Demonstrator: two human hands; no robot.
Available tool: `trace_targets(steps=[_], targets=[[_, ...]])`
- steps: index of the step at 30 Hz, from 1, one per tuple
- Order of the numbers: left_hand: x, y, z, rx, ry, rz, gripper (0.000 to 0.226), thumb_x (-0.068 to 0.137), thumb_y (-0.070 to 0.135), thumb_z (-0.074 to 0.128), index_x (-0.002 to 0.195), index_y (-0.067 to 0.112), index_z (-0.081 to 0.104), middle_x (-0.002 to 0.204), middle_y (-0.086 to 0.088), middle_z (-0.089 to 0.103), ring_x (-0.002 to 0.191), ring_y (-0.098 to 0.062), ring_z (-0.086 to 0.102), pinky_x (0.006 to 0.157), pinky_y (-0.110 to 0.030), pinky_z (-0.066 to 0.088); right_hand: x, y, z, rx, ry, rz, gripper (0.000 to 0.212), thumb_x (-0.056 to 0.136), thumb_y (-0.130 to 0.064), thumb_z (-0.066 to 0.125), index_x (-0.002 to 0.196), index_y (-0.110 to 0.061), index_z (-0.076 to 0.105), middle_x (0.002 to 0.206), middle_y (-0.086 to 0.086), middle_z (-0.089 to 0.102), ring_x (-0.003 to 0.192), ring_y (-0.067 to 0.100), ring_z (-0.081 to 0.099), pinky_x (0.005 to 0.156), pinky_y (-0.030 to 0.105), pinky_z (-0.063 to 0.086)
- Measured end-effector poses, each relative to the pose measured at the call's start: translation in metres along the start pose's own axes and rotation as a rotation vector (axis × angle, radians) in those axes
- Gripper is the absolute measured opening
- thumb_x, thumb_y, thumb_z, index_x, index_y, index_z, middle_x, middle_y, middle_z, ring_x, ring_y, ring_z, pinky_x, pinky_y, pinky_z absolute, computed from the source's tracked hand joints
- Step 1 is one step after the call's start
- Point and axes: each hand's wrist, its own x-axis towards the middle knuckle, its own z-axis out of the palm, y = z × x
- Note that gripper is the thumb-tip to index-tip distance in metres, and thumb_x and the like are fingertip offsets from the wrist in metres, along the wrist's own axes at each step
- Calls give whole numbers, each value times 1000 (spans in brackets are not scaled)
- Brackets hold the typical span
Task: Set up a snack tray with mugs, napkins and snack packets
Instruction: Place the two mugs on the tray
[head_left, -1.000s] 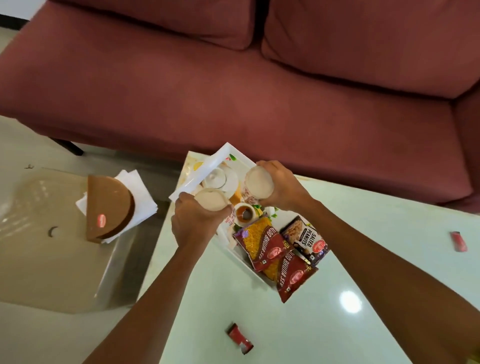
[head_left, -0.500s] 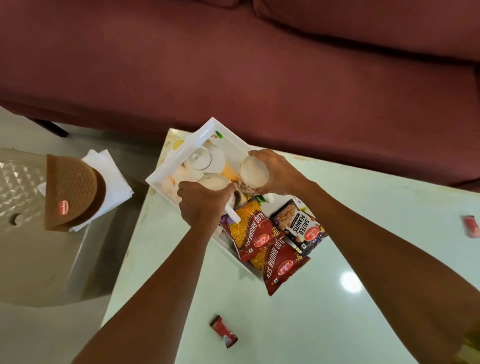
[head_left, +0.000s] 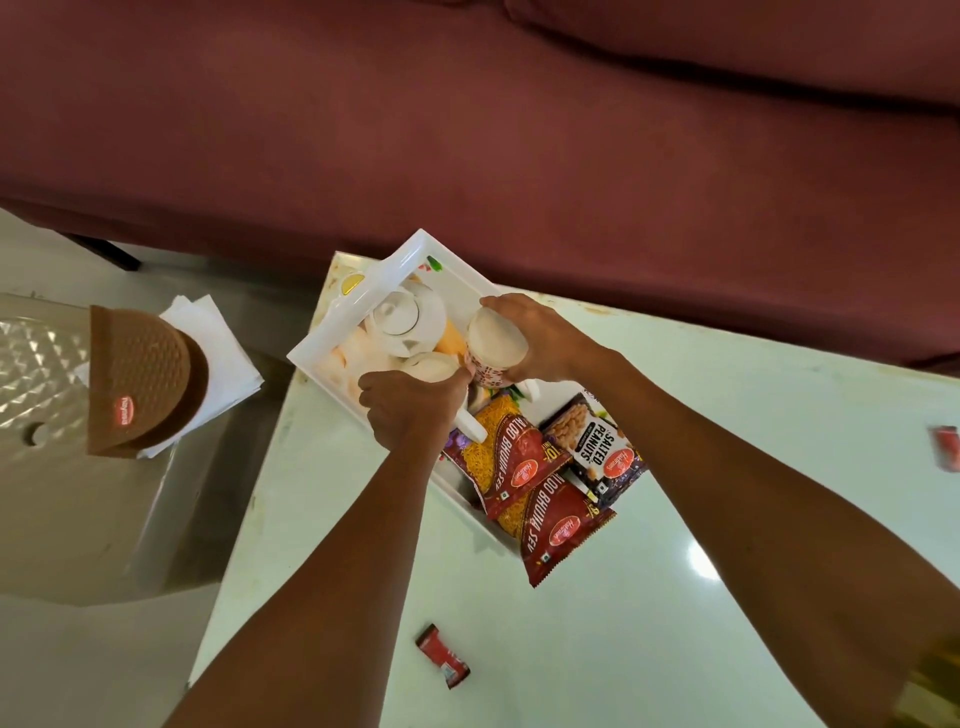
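Nearest me, a small red wrapper (head_left: 443, 656) lies alone on the pale green table (head_left: 727, 467). Beyond it, two red Aloo Bhujia Sev packets (head_left: 524, 467) and a dark Salted Peanuts packet (head_left: 597, 449) lie overlapped at the near end of the white tray (head_left: 332, 340), spilling over its rim onto the table. Above the tray's middle the left hand (head_left: 410, 408) is curled shut around a white mug (head_left: 434, 366), fingers pressed together over its side, with the handle poking out below the knuckles. Just beside it, almost touching, the right hand (head_left: 540, 338) wraps a second mug (head_left: 493, 345) with a red pattern, fingers closed round its wall, its mouth tipped toward me; I cannot tell whether anything is in either one. Behind both, in the tray's far end, stands a white teapot (head_left: 408, 319). Off to the left, a brown holder (head_left: 140, 379) sits on white napkins (head_left: 223, 338) on a beige plastic stool (head_left: 62, 493); the maroon sofa (head_left: 519, 130) fills the back. Against half a second ago, both hands keep the same grips and the two mugs sit about as close together over the tray, with the packets unmoved.
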Motion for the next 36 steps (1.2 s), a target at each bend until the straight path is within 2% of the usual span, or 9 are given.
trace_targets(steps=[3, 8, 11, 14, 20, 22, 26, 32, 36], targets=[[-2, -1, -1, -45, -50, -22, 99, 57, 56, 77, 126, 3, 29, 125, -15, 52, 112, -31, 55, 94, -43, 50, -1, -1, 2, -5, -7, 4, 100, 64, -8, 82, 145, -15, 23, 150, 7, 25, 134, 26, 31, 107, 35, 32], [-3, -4, -3, -80, -98, -38, 98, 58, 55, 77, 125, 4, 29, 123, -15, 52, 104, -34, 60, 89, -45, 53, -4, -4, 6, -9, 5, 44, 102, 68, -9, 80, 147, -24, 16, 154, 9, 14, 138, 30, 26, 107, 40, 33], [-2, -6, -4, -72, -98, -14, 96, 59, 54, 77, 126, 4, 29, 124, -15, 51, 109, -32, 56, 89, -46, 53, -6, -5, 7, -9, 20, 66, 104, 69, -11, 79, 147, -27, 13, 156, 8, 10, 140, 30, 22, 108, 42, 32], [-1, -9, -5, -34, -101, 16, 95, 63, 55, 74, 128, 3, 27, 128, -15, 49, 115, -30, 51, 92, -40, 49, -10, -7, 8, 14, 56, 86, 106, 70, -15, 80, 148, -26, 10, 157, 8, 8, 142, 29, 16, 110, 43, 29], [-7, -13, -17, -25, -150, 101, 96, 78, 56, 58, 138, -1, 10, 142, -17, 37, 126, -34, 43, 101, -43, 40, -28, -21, 10, -20, 168, 97, 100, 72, -24, 78, 148, -19, 13, 157, 8, 10, 145, 26, 2, 116, 43, 18], [-11, -13, -30, -14, -145, 148, 90, 80, 54, 56, 138, 1, 12, 141, -15, 39, 127, -34, 43, 106, -47, 38, -35, -34, 8, 0, 207, 89, 98, 72, -25, 78, 147, -17, 16, 156, 8, 13, 144, 26, 3, 116, 43, 19], [-22, -12, -68, -41, -138, 269, 76, 81, 50, 57, 134, 7, 22, 138, -12, 43, 126, -32, 45, 104, -51, 39, -52, -77, 8, 37, 282, 66, 94, 71, -28, 79, 144, -17, 22, 155, 7, 18, 144, 25, 7, 114, 43, 19], [-30, -33, -141, -96, -50, 325, 65, 82, 46, 58, 132, 12, 33, 134, -9, 50, 122, -27, 50, 100, -43, 45, -64, -170, 20, 125, 405, -38, 79, 74, -34, 75, 139, -13, 35, 150, 8, 32, 141, 25, 20, 112, 44, 24], [-16, -58, -189, -89, 58, 316, 51, 85, 38, 57, 124, 10, 41, 126, -12, 55, 114, -30, 54, 93, -38, 47, -50, -234, 43, 219, 426, -50, 70, 79, -34, 71, 137, -14, 37, 146, 7, 38, 137, 23, 30, 111, 37, 25]])
